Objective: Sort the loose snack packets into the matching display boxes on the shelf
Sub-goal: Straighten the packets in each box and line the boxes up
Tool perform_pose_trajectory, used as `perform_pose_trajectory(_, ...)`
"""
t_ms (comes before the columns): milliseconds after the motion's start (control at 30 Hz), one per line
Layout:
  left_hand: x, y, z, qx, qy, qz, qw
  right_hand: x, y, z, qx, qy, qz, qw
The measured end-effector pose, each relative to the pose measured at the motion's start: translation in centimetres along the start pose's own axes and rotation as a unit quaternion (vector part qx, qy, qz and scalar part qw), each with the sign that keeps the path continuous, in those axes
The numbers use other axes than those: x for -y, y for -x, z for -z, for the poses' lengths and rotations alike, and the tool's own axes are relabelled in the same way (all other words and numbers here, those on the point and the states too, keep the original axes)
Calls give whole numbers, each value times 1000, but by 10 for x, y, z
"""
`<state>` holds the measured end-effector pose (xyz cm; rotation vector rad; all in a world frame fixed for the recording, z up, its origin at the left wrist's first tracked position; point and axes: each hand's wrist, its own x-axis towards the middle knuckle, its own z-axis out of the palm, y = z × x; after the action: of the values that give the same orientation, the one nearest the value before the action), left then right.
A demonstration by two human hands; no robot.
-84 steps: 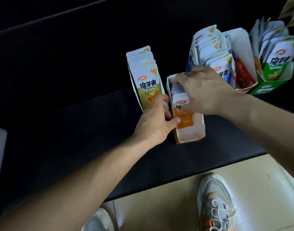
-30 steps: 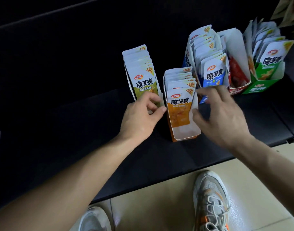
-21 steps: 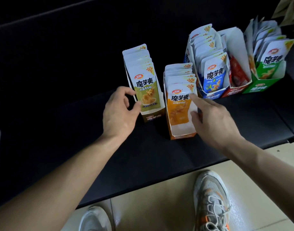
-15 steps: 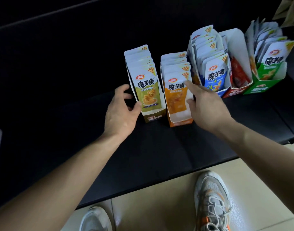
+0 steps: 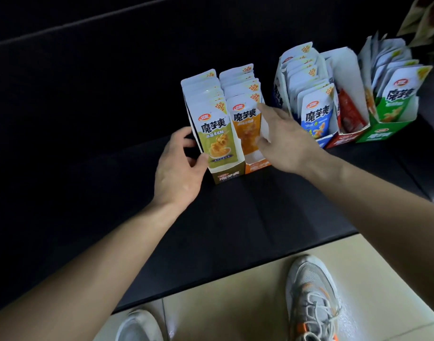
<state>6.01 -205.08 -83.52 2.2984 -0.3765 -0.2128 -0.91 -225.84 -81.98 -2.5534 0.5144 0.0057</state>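
Two display boxes stand side by side on the dark shelf: an olive box full of olive-yellow packets, and an orange box full of orange packets. My left hand cups the olive box's left side, thumb on its front edge. My right hand presses flat against the orange box's right wall, fingers apart, holding nothing. To the right stand a blue box, a red box with a few red packets low inside, and a green box.
The shelf's front edge runs diagonally above a beige tiled floor, where my two shoes show. A gap separates the orange box from the blue box. Some yellowish packaging sits at the top right corner.
The orange box has slid back and left until it stands against the olive box. My right hand pushed it there; my left hand closed in on the olive box's left side.
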Motion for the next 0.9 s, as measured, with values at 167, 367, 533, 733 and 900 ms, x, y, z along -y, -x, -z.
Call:
perform_pose_trajectory(167, -6, 4, 5, -70, -5, -71, 995, -32, 43, 5, -188, 11, -32, 982)
perform_pose_trajectory(367, -29, 17, -12, -1, -15, -124, 992, -62, 56, -5, -75, 146, -36, 986)
perform_pose_trajectory(533, -38, 30, -32, 72, 5, -141, 987, -55, 71, 0, -38, 62, 28, 997)
perform_pose_trajectory(733, -44, 40, -55, 131, -14, -145, 981, -54, 94, 18, -100, 10, 73, 992)
perform_pose_trajectory(900, -57, 40, -71, 158, -44, -128, 978, -62, 74, 41, -186, 109, 104, 971)
